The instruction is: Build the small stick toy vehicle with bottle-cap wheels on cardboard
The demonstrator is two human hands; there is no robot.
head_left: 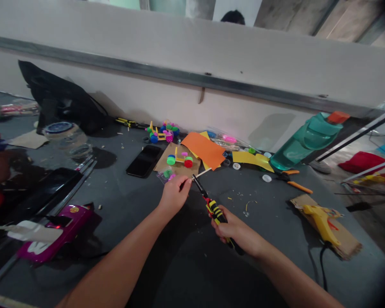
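Cluttered dark grey worktable [115, 196], pale wall behind. Far left, a magenta toy car [64, 226]; further in, a black phone [144, 160]. Left hand [175, 194] reaching forward mid-table, pinching a thin white stick [202, 173] by one end, just in front of a little wheeled model [179, 160]. Seems to be in one piece, so probably not snipped yet. Nose of the cutters [211, 207] right up against it; can't tell how hard it's biting. Right hand [237, 233] fisted round the yellow-and-black handles, forearm angling in from lower right. Yellow glue gun [321, 220] lying off right.

Phone [144, 161] left of the pliers [211, 207], glue gun [321, 220] right.
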